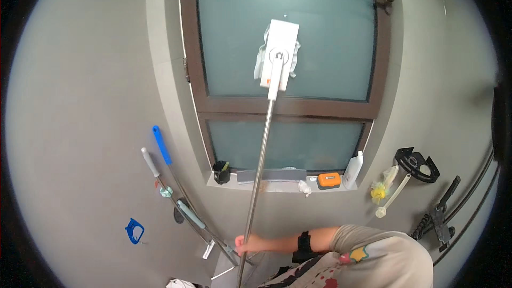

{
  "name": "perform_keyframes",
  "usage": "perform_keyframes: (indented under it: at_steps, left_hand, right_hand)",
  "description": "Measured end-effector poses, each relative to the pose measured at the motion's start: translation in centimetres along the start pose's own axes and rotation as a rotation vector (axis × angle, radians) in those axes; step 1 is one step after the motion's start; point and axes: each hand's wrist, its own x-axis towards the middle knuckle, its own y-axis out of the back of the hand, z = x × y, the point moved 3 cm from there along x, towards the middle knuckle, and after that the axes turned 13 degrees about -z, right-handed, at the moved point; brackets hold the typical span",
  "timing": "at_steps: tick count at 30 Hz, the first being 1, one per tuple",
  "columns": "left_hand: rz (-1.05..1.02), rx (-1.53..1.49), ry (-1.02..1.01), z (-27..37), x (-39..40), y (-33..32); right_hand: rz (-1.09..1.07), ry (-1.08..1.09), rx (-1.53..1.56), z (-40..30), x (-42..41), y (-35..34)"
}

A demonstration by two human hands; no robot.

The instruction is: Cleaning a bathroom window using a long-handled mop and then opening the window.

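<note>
My right hand (249,244) is closed around the long metal pole (261,152) of a flat mop, and a black band (305,244) circles the forearm. At the top of the pole, the white rectangular mop head (280,34) is tilted against the upper frosted glass pane (232,16) of a brown-framed window. White cloth (260,62) sticks out on both sides of the head. The pole's lower end runs out of the picture at the bottom. My left hand is out of view.
On the sill stand a black holder (221,173), an orange-and-grey box (329,181) and a white bottle (353,170). Long-handled tools, one with a blue grip (161,144), lean at the left wall. Right hang a black wall rack (417,166) and a shower fixture (441,224).
</note>
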Motion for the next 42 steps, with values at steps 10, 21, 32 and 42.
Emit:
perform_keyframes:
  at_steps: [10,21,32,42]
  left_hand:
    - [0.032,-0.314,-0.379,18.9,-0.7,5.3]
    - [0.043,-0.126,-0.021,1.2,-2.0,0.1]
    - [0.051,-0.147,-0.095,2.9,-2.3,-0.5]
    - [-0.090,-0.144,-0.426,20.9,-2.6,3.8]
  right_hand:
    - [0.616,0.334,-0.153,-22.6,2.0,9.3]
    - [0.343,0.007,-0.143,-3.8,4.8,0.2]
    - [-0.175,0.086,0.220,-3.1,2.6,-2.1]
    - [0.382,0.493,0.074,-22.9,-2.1,9.6]
